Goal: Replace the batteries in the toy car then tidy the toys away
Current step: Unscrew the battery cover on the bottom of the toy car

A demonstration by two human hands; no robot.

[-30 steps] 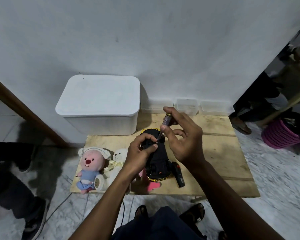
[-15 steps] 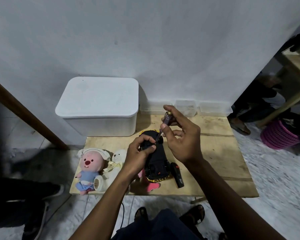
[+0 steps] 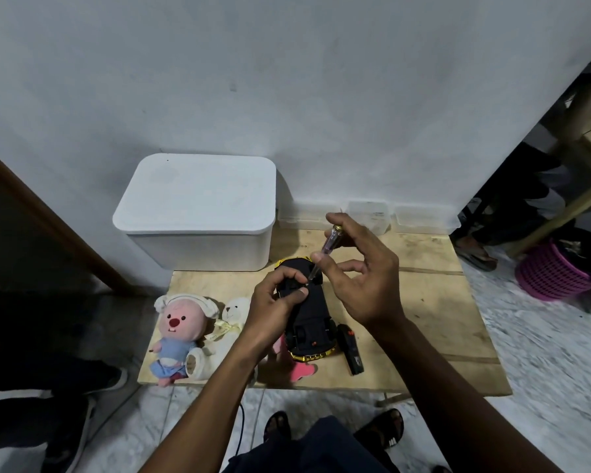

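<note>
The right hand (image 3: 362,285) pinches the screwdriver (image 3: 325,250) between thumb and forefinger low on its clear handle, the other fingers curled loosely. The tool leans, its brass cap toward the far edge of the table (image 3: 423,302). Its tip meets the black underside of the toy car (image 3: 309,322), just beside the left hand's thumb. The left hand (image 3: 273,302) grips the car from its left side, fingers curled over the chassis.

The car lies belly-up near the middle of the table, one end toward the far edge and the yellow-trimmed end toward the near edge.

The step looks like loosening the battery-cover screw. To do it well, the shaft should probably stand straighter over the screw, with firm downward pressure so the tip does not slip out and strip the head. The left hand should press the car flat to stop it rocking on its roof. The freed screw is small and would be easy to lose off the table.

A black remote (image 3: 350,349) lies just beside the car toward the near edge. Something pink (image 3: 302,370) shows from under the car's near end. A pink plush (image 3: 178,329) and a white bear (image 3: 232,315) sit at the near left corner, and a white lidded box (image 3: 198,213) fills the far left corner.

No brand or writing can be read. The ribbon at the bear's neck and the marks on the remote are too small to make out.
</note>
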